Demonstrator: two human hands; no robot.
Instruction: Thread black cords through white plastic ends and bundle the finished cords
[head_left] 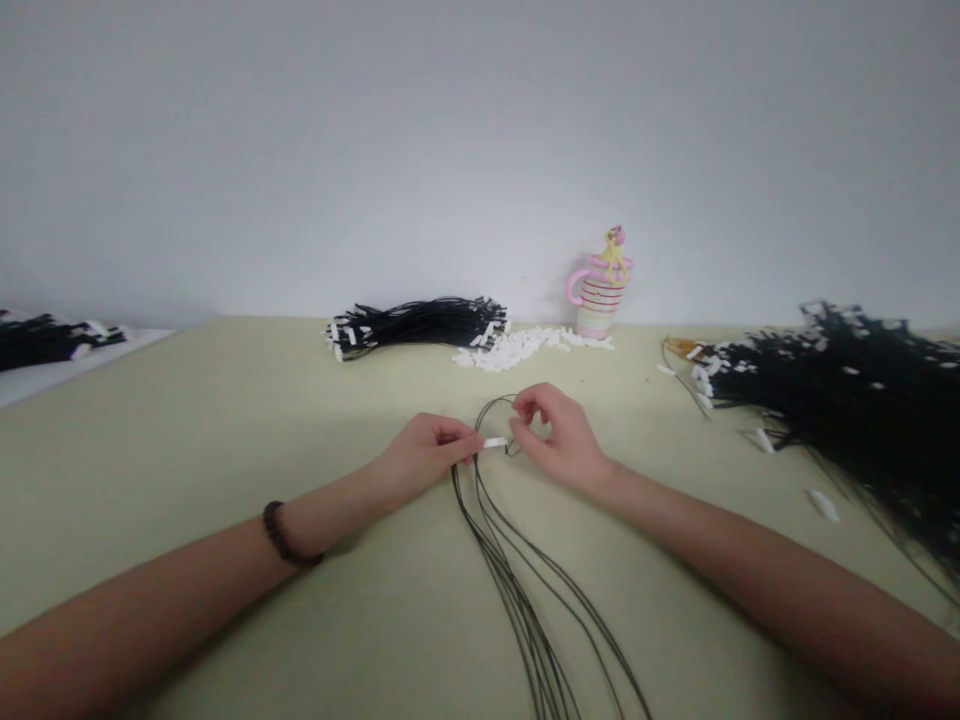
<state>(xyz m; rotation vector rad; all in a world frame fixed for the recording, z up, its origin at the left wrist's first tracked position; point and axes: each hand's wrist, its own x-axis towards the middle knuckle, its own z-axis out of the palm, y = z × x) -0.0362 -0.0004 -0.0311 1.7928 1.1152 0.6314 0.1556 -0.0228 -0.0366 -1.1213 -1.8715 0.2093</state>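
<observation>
My left hand [435, 447] is closed in a pinch on a small white connector [495, 442], which sticks out to the right past the fingertips. Several thin black wires [517, 590] hang from this hand and run down toward the front of the table. My right hand [559, 435] is just right of the connector, thumb and forefinger curled around a thin black wire [495, 401]. That wire loops up and over between the two hands. A short dark wire end shows by the connector's right tip; whether it touches the connector I cannot tell.
Behind my hands lie a bundle of black wires [424, 325] with white ends and a heap of loose white connectors [510, 348]. A striped mug [600, 300] stands by the wall. A large wire pile [862, 400] covers the right side; another bundle [45, 340] lies far left.
</observation>
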